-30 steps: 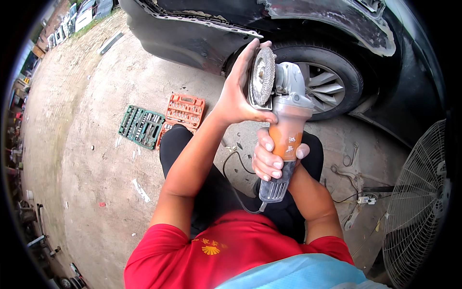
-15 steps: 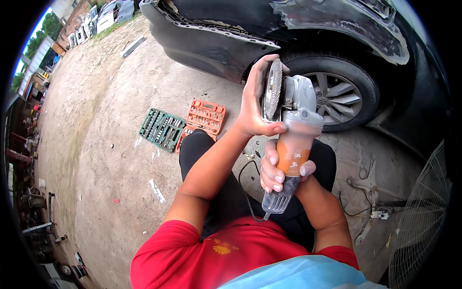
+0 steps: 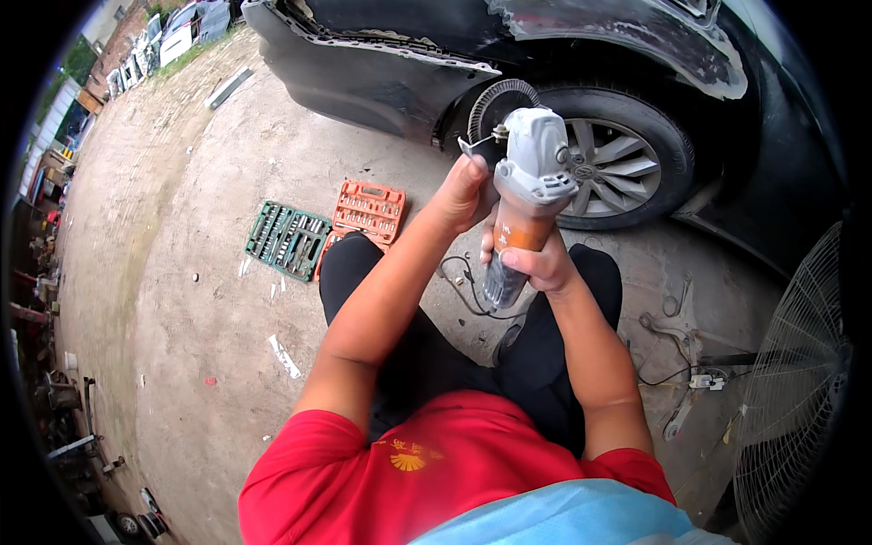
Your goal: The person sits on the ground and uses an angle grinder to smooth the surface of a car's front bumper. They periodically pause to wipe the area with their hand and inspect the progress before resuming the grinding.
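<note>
My right hand (image 3: 538,265) is wrapped around the orange body of an angle grinder (image 3: 536,159), which has a grey metal head and dark lower housing with a cord below. My left hand (image 3: 461,193) is closed at the metal guard (image 3: 474,145) on the head's left side, its thumb raised against it and its other fingers largely hidden. A ridged disc (image 3: 501,91) tilts up above the guard, in front of the car's wheel.
A dark car (image 3: 363,73) with exposed, patched bodywork stands ahead. An open green socket set (image 3: 283,238) and orange one (image 3: 368,207) lie on the concrete. A fan (image 3: 790,381) and metal car parts (image 3: 681,331) are at right. Scrap and clutter line the far left.
The grinder has turned, its disc swinging from upright at the left to tilted on top. Both hands have turned with it, and the right hand has risen. The left thumb now points up.
</note>
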Demonstrator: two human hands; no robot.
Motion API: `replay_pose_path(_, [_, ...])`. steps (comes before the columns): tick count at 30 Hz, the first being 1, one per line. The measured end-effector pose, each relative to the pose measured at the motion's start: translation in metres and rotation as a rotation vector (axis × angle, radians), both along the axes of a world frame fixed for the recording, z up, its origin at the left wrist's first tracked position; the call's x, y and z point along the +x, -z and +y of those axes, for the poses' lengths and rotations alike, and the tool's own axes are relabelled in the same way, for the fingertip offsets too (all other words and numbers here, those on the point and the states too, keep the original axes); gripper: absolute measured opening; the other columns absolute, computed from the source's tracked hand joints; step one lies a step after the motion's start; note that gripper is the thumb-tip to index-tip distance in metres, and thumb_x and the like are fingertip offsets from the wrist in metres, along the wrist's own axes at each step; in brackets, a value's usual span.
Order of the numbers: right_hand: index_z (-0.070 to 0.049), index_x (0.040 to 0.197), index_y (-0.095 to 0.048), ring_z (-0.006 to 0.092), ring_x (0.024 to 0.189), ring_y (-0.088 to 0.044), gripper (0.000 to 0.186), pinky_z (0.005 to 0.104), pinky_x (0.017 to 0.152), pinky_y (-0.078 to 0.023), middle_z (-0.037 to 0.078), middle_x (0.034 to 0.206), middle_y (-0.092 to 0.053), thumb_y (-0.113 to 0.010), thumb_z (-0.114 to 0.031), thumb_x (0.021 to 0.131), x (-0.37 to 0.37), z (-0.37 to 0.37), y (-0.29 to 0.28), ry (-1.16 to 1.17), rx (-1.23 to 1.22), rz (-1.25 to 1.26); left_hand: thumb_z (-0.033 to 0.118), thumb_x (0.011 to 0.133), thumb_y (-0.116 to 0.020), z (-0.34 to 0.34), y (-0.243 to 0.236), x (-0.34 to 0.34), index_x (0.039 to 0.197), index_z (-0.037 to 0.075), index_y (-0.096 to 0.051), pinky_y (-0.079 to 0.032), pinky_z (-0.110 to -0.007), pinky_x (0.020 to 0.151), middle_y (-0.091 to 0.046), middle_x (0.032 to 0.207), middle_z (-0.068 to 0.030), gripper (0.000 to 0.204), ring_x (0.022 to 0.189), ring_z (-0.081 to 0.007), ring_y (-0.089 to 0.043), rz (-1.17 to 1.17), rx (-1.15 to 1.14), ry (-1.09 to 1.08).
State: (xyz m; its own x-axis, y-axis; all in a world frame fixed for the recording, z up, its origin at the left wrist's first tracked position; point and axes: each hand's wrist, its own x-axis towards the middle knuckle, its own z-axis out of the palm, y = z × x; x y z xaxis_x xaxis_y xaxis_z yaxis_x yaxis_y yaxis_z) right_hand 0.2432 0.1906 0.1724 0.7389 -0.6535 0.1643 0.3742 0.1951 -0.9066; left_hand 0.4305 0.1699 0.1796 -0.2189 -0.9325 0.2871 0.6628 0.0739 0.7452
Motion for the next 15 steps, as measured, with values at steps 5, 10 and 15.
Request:
replay_pose_path(5, [-0.002, 0.12, -0.071, 0.0168, 0.1, -0.073, 0.044, 0.0365, 0.092, -0.061, 0.007, 0.109, -0.075, -0.09, -0.02, 0.084, -0.019, -0.025, 0.007, 0.414, -0.196, 0.139, 0.062, 0.075, -0.101, 0.041, 0.048, -0.032, 0.177, -0.004, -0.022, -0.037, -0.046, 0.132, -0.044, 0.175, -0.0206, 0.145, 0.163, -0.0304, -0.043, -0.356, -0.17, -0.071])
replay_pose_path(10, [-0.003, 0.123, -0.069, 0.02, 0.105, -0.076, 0.04, 0.0372, 0.1, -0.06, 0.009, 0.111, -0.077, -0.087, -0.015, 0.09, -0.019, -0.025, 0.007, 0.447, -0.038, 0.047, 0.038, 0.08, -0.099, 0.052, 0.052, -0.047, 0.169, -0.005, -0.035, -0.053, -0.044, 0.116, -0.064, 0.156, -0.0211, 0.118, 0.143, -0.0318, -0.065, -0.862, 0.04, -0.182])
replay_pose_path(15, [-0.001, 0.134, -0.064, 0.0254, 0.114, -0.076, 0.048, 0.041, 0.106, -0.059, 0.014, 0.121, -0.077, -0.087, -0.015, 0.094, -0.008, -0.013, 0.017, 0.535, -0.054, 0.029, 0.032, 0.082, -0.093, 0.055, 0.044, -0.043, 0.167, -0.001, -0.041, -0.059, -0.045, 0.106, -0.077, 0.13, -0.0284, 0.105, 0.123, -0.0402, -0.078, -0.977, 0.04, -0.273])
